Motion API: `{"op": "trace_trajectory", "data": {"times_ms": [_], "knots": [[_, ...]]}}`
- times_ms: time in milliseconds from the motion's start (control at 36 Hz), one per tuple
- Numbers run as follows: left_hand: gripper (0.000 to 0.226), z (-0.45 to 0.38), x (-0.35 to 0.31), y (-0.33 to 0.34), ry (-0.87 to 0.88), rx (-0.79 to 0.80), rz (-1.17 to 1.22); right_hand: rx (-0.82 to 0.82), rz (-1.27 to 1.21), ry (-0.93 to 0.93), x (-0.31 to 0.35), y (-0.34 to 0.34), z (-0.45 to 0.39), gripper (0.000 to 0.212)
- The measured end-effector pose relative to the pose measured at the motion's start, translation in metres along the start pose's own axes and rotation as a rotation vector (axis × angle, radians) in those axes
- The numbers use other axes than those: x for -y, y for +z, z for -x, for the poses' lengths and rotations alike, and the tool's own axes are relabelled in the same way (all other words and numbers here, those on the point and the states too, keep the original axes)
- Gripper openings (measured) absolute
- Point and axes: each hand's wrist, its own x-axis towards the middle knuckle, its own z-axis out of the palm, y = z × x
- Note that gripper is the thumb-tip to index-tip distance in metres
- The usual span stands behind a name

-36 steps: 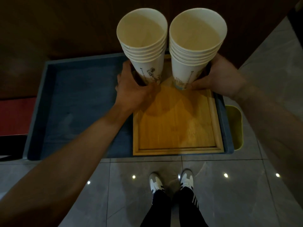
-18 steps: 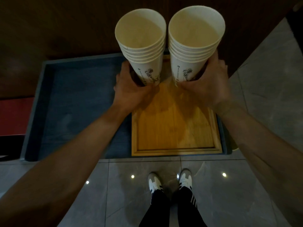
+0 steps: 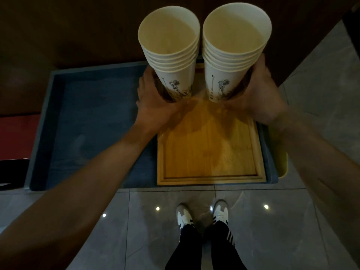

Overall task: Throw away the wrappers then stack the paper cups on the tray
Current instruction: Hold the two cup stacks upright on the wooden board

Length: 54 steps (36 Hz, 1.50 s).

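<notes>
Two tall stacks of white paper cups stand side by side at the far end of a wooden tray. My left hand grips the base of the left cup stack. My right hand grips the base of the right cup stack. Each stack holds several nested cups with a small dark drawing on the lowest one. The cup bottoms are hidden behind my fingers. No wrappers are in sight.
The wooden tray lies on the right part of a low blue-grey table. A yellow-green bin sits just right of the table. A dark wood wall rises behind. My shoes stand on grey tiles below.
My right hand has slid round the right stack from its side to a grip at its base. Both stacks look slightly nearer to the camera and more upright.
</notes>
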Motion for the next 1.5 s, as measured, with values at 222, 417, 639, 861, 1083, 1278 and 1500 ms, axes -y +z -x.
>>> {"op": "trace_trajectory", "data": {"times_ms": [222, 417, 639, 861, 1083, 1278, 1500], "knots": [[0.091, -0.003, -0.001, 0.005, -0.036, -0.029, -0.044, 0.053, 0.104, -0.011, -0.006, 0.001, -0.006, 0.099], [0.079, -0.002, -0.007, 0.000, -0.009, -0.006, -0.042, 0.039, 0.063, 0.027, -0.007, 0.005, -0.007, 0.099], [0.080, -0.004, -0.009, -0.007, -0.011, 0.069, 0.000, -0.144, 0.218, 0.011, -0.007, 0.017, -0.001, 0.097], [0.087, -0.005, -0.004, -0.013, 0.036, 0.147, -0.011, -0.257, 0.214, 0.024, -0.007, 0.026, 0.002, 0.095], [0.118, -0.003, -0.003, -0.008, -0.001, 0.123, -0.003, -0.032, 0.067, 0.076, -0.010, 0.005, -0.005, 0.118], [0.089, -0.002, -0.005, -0.005, -0.030, 0.069, -0.034, 0.058, 0.121, 0.023, -0.012, 0.001, -0.012, 0.110], [0.085, -0.005, -0.004, -0.009, -0.046, 0.118, -0.016, 0.012, 0.150, 0.021, -0.013, 0.004, -0.008, 0.101]]}}
